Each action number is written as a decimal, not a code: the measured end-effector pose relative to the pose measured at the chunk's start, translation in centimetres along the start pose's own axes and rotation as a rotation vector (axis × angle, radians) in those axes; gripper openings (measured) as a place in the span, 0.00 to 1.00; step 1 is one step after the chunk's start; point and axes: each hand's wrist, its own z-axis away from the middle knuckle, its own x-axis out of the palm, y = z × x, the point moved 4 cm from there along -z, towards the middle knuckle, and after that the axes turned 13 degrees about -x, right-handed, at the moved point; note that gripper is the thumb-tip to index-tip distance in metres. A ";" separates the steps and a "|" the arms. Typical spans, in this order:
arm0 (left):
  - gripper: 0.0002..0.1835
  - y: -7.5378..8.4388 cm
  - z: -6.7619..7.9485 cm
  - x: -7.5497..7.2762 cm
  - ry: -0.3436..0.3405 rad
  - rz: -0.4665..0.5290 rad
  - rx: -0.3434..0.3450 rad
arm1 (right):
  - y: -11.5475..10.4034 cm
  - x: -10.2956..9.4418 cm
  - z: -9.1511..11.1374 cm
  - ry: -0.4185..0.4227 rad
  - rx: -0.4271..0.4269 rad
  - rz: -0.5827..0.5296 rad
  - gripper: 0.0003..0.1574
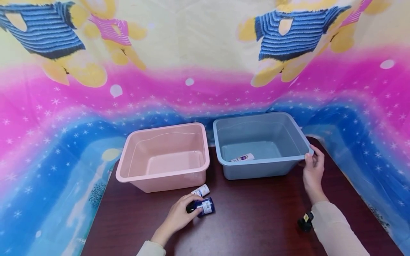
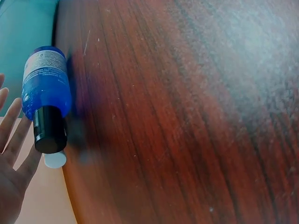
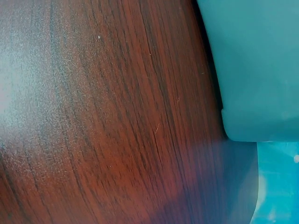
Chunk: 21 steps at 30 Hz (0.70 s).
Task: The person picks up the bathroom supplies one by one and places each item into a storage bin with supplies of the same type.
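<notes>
My left hand [image 1: 179, 212] grips a dark blue bottle [image 1: 207, 207] with a black cap, thumb on the near side and fingers on the far side. In the left wrist view the blue bottle [image 2: 46, 86] lies sideways, partly covering the fingers. Just behind it lies a small white bottle [image 1: 201, 190], beside the pink bin [image 1: 173, 181]. My right hand [image 1: 314, 174] holds the front right corner of the blue-grey bin [image 1: 259, 171] by its rim. Inside that bin lies another white bottle [image 1: 243, 158], partly hidden by the front wall.
Both bins stand side by side at the back of the dark wooden table [image 1: 250, 220]. A printed cloth [image 1: 192, 92] hangs behind and around the table. A black device [image 1: 305, 221] is worn at the right wrist.
</notes>
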 end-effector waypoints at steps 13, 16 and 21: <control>0.16 -0.4 -0.3 0.8 -0.008 0.019 -0.032 | 0.2 0.1 -0.2 -0.004 -0.005 0.004 0.26; 0.16 -0.5 -0.3 0.9 -0.011 0.028 -0.043 | 0.1 0.1 -0.1 0.001 -0.003 0.003 0.25; 0.17 -0.5 -0.4 1.3 -0.004 0.044 -0.005 | -0.6 0.3 0.1 -0.002 -0.006 -0.004 0.25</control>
